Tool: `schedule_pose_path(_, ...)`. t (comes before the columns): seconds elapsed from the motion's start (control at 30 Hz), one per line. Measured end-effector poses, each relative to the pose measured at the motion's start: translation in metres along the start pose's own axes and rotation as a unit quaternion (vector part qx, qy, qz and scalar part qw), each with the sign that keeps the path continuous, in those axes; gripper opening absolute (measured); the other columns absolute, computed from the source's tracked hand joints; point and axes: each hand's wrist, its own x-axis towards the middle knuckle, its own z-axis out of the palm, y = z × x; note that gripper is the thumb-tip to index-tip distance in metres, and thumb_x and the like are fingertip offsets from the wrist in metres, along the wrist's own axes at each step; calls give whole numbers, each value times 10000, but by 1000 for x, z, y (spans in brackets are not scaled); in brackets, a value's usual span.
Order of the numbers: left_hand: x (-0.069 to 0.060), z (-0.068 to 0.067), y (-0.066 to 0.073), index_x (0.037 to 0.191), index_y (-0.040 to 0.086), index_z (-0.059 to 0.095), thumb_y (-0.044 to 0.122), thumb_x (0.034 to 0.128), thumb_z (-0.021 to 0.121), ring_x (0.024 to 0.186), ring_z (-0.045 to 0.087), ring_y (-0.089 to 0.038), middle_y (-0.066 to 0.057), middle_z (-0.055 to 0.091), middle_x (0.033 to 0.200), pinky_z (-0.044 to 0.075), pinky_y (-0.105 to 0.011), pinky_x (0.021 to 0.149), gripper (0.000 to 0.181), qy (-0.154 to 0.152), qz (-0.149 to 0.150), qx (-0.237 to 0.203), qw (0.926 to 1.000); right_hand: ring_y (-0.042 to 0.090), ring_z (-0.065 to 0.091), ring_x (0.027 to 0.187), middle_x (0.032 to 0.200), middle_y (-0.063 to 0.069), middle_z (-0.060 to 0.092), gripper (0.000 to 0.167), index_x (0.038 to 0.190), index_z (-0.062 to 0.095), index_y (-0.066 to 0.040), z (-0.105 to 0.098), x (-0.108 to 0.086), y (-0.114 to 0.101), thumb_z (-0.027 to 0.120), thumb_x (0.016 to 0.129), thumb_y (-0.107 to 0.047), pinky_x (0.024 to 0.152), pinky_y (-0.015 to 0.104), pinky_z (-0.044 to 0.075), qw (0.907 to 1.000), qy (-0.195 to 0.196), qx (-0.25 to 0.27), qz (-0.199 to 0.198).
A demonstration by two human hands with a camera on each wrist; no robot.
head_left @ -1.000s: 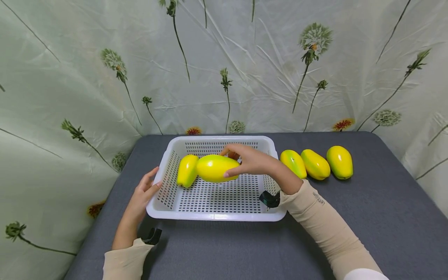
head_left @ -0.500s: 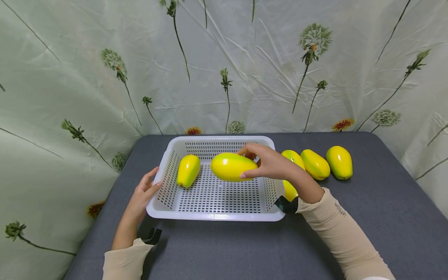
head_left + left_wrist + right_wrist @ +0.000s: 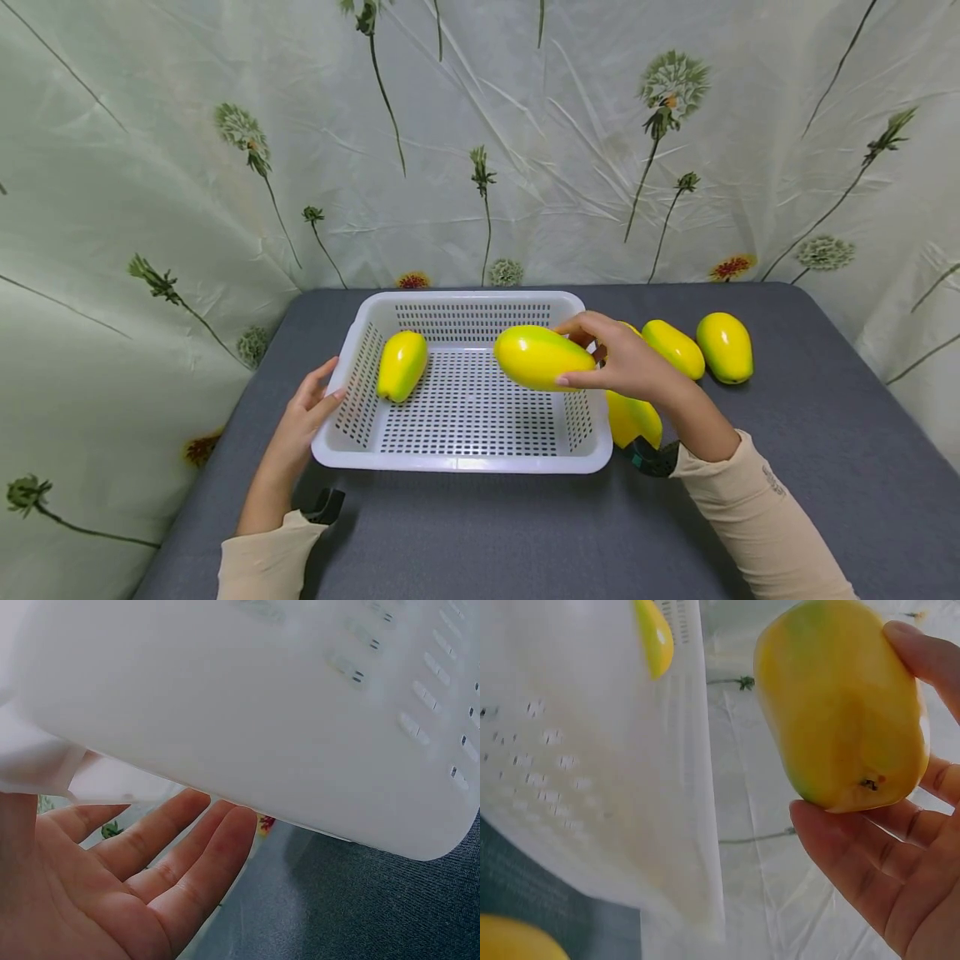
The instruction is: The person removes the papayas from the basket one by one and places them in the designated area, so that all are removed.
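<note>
Right hand [image 3: 628,360], mine: one, clamped on a yellow fruit [image 3: 542,358] by its right end, thumb on the near side, fingers on the far side. The fruit lies on its side in my grip, blunt, glossy, greenish in parts; in the right wrist view a small dark mark shows at its end. Position: over the right part of the basket [image 3: 457,463], with a gap between fruit and basket wall in the right wrist view.

Right strap [image 3: 654,457]: black, on my wrist. Right sleeve [image 3: 772,517]: beige.

Left hand [image 3: 302,417], mine: one, fingers extended and slightly apart, at the basket's left side, thumb on the rim. Left strap [image 3: 324,506]: black. Left sleeve [image 3: 266,567]: beige.

Basket: white, oblong, slotted floor and walls. Contents: one second fruit [image 3: 402,367], near the left wall.

Right of the basket: a near fruit [image 3: 633,417], partly behind my right strap; a hidden fruit, mostly behind my right hand; a middle fruit [image 3: 675,348]; a far fruit [image 3: 724,347], rightmost.

Surface [image 3: 465,533]: dark grey. Curtain [image 3: 570,225] behind: pale, printed with dandelions.
</note>
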Motion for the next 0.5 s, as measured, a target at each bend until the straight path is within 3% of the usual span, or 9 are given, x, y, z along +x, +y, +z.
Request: schedule_pose_path(0.5,-1,0,-1,1437,139,140,206,945,468,878,587,-132,-252,331,1328,524,-400,642,594,-11,-26,29,10000,210,499,877,1029,69,547,503,1147,527,-32,-9,-36,29,748,735,-218,695,387,477,9965,557,-142,601)
